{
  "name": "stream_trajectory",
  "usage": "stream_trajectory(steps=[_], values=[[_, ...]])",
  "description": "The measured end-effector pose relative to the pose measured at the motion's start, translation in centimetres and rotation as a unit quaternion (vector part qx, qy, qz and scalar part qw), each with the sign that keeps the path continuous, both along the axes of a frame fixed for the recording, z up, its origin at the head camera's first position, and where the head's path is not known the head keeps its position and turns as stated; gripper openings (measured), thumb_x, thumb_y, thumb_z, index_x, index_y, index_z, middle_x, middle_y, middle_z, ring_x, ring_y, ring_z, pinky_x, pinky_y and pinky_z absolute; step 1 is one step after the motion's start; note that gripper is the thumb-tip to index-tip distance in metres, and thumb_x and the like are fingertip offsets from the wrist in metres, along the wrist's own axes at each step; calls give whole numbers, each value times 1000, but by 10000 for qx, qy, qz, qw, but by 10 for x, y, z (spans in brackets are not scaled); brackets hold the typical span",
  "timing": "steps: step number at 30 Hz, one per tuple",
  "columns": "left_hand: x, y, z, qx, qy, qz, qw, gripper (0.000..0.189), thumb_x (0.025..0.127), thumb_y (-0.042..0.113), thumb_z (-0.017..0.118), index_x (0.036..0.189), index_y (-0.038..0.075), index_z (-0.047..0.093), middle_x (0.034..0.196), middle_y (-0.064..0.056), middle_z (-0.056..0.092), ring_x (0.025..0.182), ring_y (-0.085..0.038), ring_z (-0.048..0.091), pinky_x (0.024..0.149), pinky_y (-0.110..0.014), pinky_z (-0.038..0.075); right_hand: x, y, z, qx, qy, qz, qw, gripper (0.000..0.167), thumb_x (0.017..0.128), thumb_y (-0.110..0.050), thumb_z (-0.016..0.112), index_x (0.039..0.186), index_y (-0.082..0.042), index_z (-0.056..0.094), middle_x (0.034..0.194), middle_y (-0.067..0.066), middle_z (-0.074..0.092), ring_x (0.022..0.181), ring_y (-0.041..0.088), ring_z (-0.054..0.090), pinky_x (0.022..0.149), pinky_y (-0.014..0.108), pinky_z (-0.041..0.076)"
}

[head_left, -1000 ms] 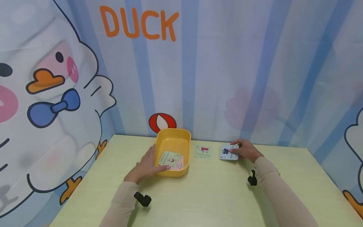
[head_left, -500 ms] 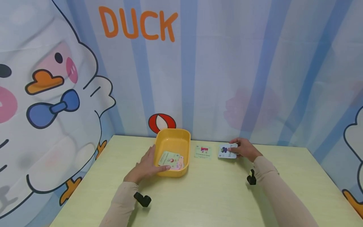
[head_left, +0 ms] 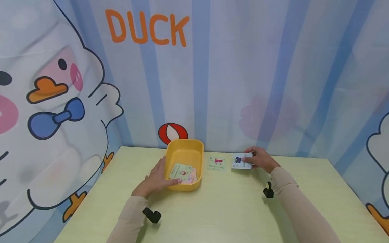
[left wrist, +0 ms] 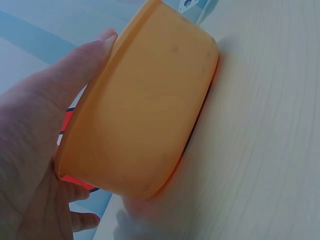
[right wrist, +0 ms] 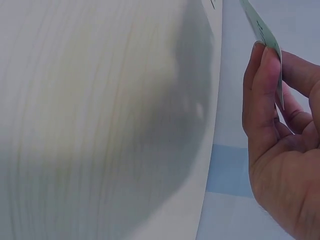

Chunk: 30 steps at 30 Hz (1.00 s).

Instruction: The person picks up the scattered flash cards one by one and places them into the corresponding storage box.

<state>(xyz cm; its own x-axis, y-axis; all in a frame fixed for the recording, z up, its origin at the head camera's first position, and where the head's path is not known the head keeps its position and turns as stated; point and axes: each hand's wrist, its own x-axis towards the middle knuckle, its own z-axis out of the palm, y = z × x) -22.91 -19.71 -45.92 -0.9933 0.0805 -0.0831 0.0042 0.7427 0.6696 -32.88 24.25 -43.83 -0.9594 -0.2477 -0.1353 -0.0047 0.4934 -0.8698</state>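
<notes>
My right hand (head_left: 263,160) pinches a flash card (head_left: 238,162) by its right side, thumb on the printed face. The card shows a bluish-purple blueberry picture and partly covered lettering. In the right wrist view the fingers (right wrist: 266,75) lie against the pale green back of this card (right wrist: 269,36). At the left, my left hand (head_left: 154,180) holds a corner of the yellow plastic tray (head_left: 184,153). Its thumb (left wrist: 92,57) lies over the rim while the fingers go along the outer wall. Several cards (head_left: 182,172), green and pink, lie in the tray's near end.
A pale green card (head_left: 216,163) reading Children's Day lies flat between the tray and the right hand. The light wooden table (head_left: 218,206) ends at the back against a curtain (head_left: 231,84) printed with a duck. Small black wrist cameras hang under both sleeves.
My right hand has moved slightly left with the blueberry card, which now faces me more squarely. The left hand keeps its place on the tray.
</notes>
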Motion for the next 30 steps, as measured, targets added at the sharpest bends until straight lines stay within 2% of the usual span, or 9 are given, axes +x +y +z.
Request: stream_trajectory(steps=[8, 14, 19, 25, 30], values=[[2, -1, 0, -334, -84, 27, 9994, 135, 68, 82, 72, 165, 20, 1, 171, -11, 6, 156, -38, 9, 112, -80, 6, 1, -4, 4, 14, 43, 0, 10000, 50, 97, -21, 71, 138, 1, 53, 114, 18, 63, 89, 19, 68, 74, 33, 60], [4, 0, 3, -551, -97, 15, 9984, 135, 69, 81, 71, 164, 15, 3, 171, -14, 3, 156, -41, 3, 112, -80, 4, 1, -4, 6, -79, 113, 7, 9999, 51, 96, -23, 72, 138, -1, 54, 111, 14, 64, 88, 19, 68, 75, 34, 59], [5, 0, 3, -630, -74, 5, 9980, 136, 68, 83, 69, 164, 15, 2, 171, -14, 1, 156, -42, 1, 113, -80, 3, 2, -8, 10, -115, 203, 29, 9997, 48, 96, -24, 72, 136, -1, 55, 111, 15, 63, 88, 19, 67, 77, 37, 60], [3, 0, 3, -645, -47, -7, 9979, 137, 68, 83, 69, 164, 15, 1, 171, -14, 1, 156, -42, 0, 112, -80, 4, 3, -13, 18, -167, 201, 49, 9996, 49, 97, -25, 71, 137, -2, 55, 119, 19, 62, 90, 20, 68, 81, 43, 60], [2, 1, 4, -635, -56, -12, 9980, 136, 68, 83, 70, 164, 14, 2, 171, -15, 1, 156, -43, 1, 112, -81, 4, 6, -17, 24, -258, 155, 93, 9995, 50, 98, -26, 69, 140, -3, 53, 127, 22, 59, 93, 20, 67, 82, 42, 59]])
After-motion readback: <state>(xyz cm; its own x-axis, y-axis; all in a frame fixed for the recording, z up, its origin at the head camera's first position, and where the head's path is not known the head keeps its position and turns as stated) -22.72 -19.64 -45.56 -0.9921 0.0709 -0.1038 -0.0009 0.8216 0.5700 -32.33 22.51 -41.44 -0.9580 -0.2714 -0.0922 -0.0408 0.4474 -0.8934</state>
